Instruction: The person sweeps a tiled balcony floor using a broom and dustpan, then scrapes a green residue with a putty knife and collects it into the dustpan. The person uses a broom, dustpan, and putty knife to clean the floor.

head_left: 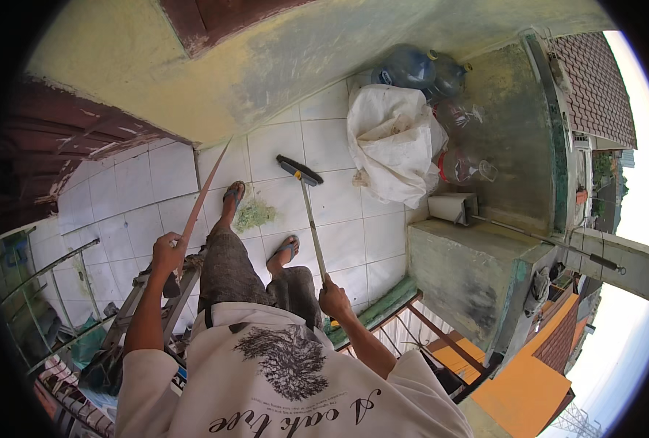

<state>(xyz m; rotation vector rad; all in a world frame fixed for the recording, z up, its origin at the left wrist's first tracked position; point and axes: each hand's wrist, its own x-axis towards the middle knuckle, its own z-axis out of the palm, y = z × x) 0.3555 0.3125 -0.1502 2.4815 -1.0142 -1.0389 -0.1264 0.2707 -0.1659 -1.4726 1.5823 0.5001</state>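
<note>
While the right hand point(333, 299) curls its fingers around the upper end of a push broom point(310, 219), the broom's black-bristled head lies ahead of the sandalled feet, apparently on the white floor tiles point(343, 212); gripping that high probably gives the handle more reach. The left hand point(167, 254) wraps its fingers around a long wooden plank point(197, 204) near its closer end, so the narrow length points toward the wall point(219, 95). Beyond the broom, a white woven sack point(386, 142) and blue water jugs point(406, 67) sit together, perhaps tucked aside for walking room.
</note>
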